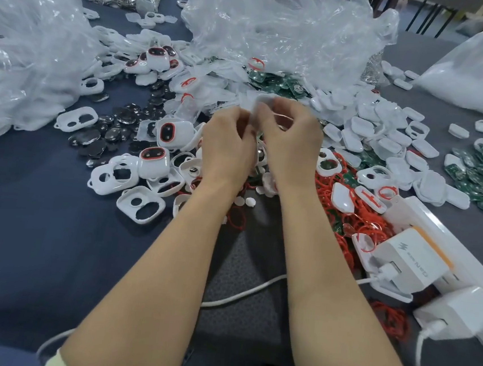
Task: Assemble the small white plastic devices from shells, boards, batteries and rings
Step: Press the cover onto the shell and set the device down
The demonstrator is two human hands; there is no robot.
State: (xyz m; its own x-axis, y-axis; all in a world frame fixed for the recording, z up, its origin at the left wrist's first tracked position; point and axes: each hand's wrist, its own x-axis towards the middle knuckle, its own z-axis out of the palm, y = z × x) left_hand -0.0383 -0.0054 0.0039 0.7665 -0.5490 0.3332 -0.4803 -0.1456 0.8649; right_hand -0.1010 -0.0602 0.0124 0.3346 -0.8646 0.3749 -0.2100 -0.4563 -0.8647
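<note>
Head view: left hand (229, 141) and right hand (293, 136) pinch 1 blurred white shell (263, 101) between curled fingers.

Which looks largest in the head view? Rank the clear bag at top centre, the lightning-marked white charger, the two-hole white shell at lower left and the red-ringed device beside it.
1. clear bag
2. white charger, though nearer the camera
3. two-hole white shell and red-ringed device: look alike, not ranked.
</note>
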